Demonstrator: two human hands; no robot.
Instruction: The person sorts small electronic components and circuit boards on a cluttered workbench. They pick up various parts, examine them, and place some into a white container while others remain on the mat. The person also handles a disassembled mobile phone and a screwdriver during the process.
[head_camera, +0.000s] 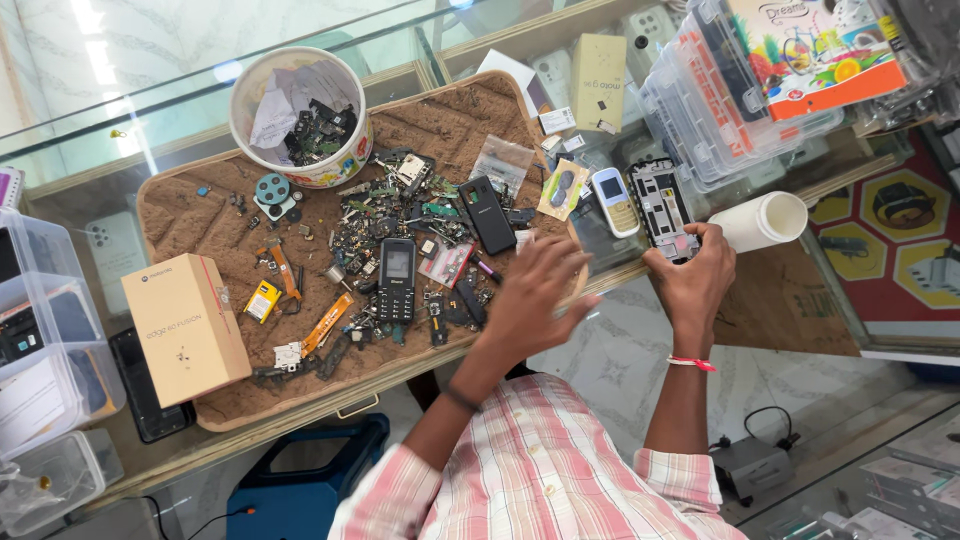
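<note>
My right hand (690, 275) grips the near end of an opened phone frame (662, 207) that lies on the glass counter. My left hand (535, 295) hovers with fingers spread over the right edge of a brown mat (200, 215), blurred by motion and holding nothing. Just beyond its fingers lie a black phone (487, 213), a black keypad phone (396, 279) and a heap of small phone parts (395, 215). A white keypad phone (613, 201) rests beside the frame.
A white bucket of scrap (300, 115) stands at the mat's far edge. A tan box (185, 328) sits at its left. Clear plastic organisers (720, 110) and a white cup (765, 220) are at right. Clear bins (45, 330) stand at far left.
</note>
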